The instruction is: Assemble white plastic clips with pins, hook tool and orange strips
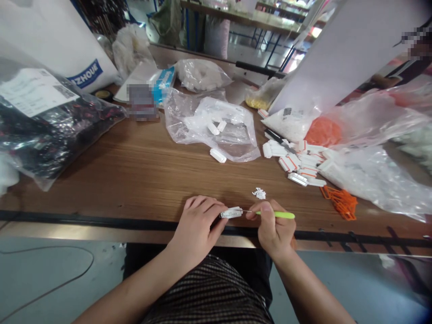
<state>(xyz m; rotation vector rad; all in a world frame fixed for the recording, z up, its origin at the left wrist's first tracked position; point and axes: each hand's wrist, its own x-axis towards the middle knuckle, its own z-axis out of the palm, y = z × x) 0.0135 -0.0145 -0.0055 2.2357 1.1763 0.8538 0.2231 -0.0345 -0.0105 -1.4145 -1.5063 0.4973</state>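
Note:
My left hand (199,222) is closed on one end of a small white plastic piece (232,212) with a row of dark marks or holes, near the table's front edge. My right hand (275,227) pinches a thin metal-tipped tool with a bright green handle (285,215). Its tip points left and meets the right end of the white piece, though exact contact is too small to make out. A little pile of tiny white parts (259,193) lies just beyond my right hand.
White plastic pieces, some orange-edged (300,164), are heaped at right beside orange frames (340,202). One white piece (218,155) lies before an open clear bag (236,144). A bag of dark parts (50,139) stands left. Further bags line the back of the wooden table (135,180).

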